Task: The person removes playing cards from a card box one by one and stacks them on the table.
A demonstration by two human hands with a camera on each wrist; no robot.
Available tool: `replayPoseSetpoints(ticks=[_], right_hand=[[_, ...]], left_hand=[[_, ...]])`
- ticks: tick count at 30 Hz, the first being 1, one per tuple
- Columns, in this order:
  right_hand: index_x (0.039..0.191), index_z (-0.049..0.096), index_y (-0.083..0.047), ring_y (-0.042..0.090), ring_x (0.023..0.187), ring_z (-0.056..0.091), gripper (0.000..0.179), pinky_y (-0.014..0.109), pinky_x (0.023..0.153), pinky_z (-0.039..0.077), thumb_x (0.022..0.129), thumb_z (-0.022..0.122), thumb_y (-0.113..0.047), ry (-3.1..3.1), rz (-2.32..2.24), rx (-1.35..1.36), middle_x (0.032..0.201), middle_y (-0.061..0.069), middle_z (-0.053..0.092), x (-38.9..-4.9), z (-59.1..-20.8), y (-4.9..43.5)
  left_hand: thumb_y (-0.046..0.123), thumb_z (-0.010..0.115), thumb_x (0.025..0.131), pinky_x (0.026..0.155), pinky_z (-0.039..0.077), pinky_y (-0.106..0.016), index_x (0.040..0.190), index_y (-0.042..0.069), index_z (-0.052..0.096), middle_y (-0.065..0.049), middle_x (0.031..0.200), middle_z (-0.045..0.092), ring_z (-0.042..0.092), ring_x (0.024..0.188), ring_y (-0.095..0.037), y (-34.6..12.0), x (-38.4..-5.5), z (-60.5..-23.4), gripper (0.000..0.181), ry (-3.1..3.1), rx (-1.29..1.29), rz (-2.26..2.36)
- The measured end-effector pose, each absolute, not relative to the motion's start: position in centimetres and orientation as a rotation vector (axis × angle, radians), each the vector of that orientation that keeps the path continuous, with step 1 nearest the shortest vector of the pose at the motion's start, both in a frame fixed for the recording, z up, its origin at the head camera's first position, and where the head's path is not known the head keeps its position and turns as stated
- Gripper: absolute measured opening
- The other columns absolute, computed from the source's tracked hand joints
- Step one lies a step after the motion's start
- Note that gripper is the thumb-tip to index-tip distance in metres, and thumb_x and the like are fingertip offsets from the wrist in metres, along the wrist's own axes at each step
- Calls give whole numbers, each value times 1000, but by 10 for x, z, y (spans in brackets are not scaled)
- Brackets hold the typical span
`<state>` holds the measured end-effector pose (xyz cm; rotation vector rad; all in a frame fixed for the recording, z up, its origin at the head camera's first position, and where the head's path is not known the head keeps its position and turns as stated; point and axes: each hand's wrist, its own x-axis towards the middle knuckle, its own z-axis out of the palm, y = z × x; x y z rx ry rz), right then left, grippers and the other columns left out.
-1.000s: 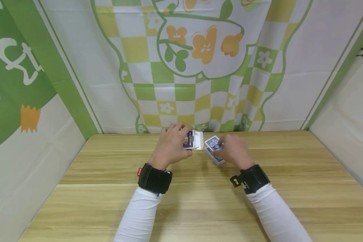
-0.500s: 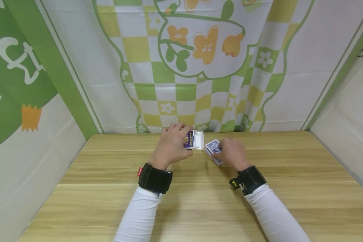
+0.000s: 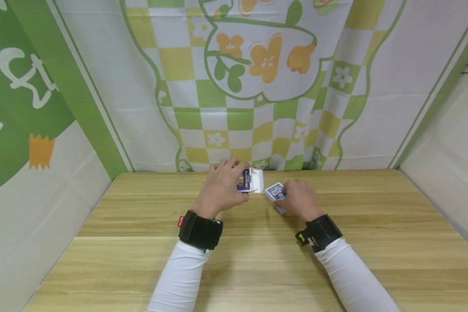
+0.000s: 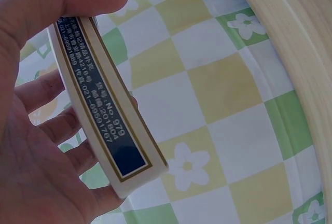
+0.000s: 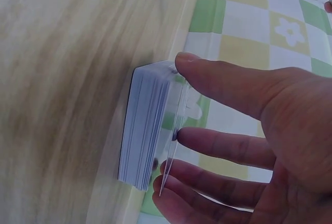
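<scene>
gripping the purple-and-white card box (image 3: 243, 180) by its narrow sides, left hand (image 3: 220, 188) is part-closed at mid-frame, likely held so to leave the flapped mouth uncovered and pointing toward the deck (image 5: 142, 128). right hand (image 3: 299, 198) pinches the deck's top card (image 3: 274, 190) (maybe a couple) by its edges, thumb opposite fingers, tilted slightly off the pile; the deck sits on the bench (image 3: 113, 260) just right of frame centre. box looks like thin printed cardboard, cards smooth, glossy, blue-backed, roughly squared; bench pale wood-grain.
</scene>
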<state>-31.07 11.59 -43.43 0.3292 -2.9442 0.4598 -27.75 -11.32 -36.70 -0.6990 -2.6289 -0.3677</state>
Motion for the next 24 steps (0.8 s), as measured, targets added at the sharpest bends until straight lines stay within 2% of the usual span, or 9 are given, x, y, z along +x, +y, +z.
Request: replayPoseSetpoints(ticks=[24], right_hand=[[70, 62, -14, 19, 62, 50, 34, 32, 53, 37, 62, 76, -43, -2966, 488, 323, 69, 1, 55, -313, -440, 114]], left_hand=[[31, 74, 59, 84, 33, -39, 125, 21, 51, 1, 113, 51, 46, 99, -18, -114, -277, -366, 70, -2630, -689, -375]])
